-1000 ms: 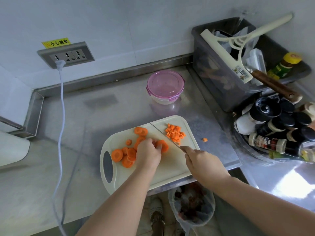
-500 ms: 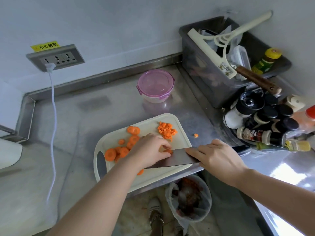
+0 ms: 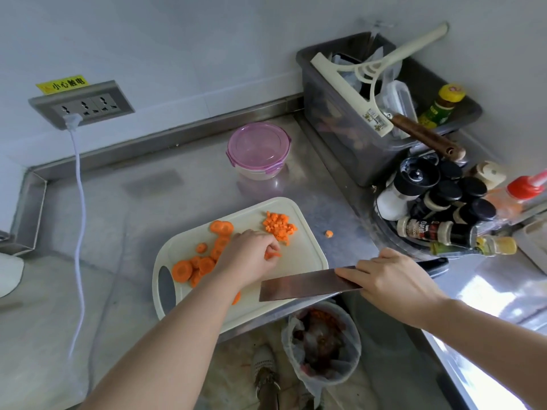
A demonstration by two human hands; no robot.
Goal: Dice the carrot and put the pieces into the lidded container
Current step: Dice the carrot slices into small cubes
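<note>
**Camera setup: single head view**

One wide-angle camera is riding on the person's head, looking forward and steeply down onto the bench [image 3: 133,220]. It is sitting close in: left hand [image 3: 251,257] and right hand [image 3: 387,281] are working near frame centre. Wall [image 3: 177,39] is filling the top, floor [image 3: 233,359] showing below the bench edge.

Carrot dice [image 3: 279,225], slices [image 3: 182,270], lidded container [image 3: 258,149]

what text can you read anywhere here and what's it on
"小心触电": yellow sticker above the grey wall socket.
White characters on the lying dark-labelled spice bottle: too blurred to read.
Printed tag on the cream plastic squeegee: too small.
Label of the yellow-capped green bottle: blurred.
</note>
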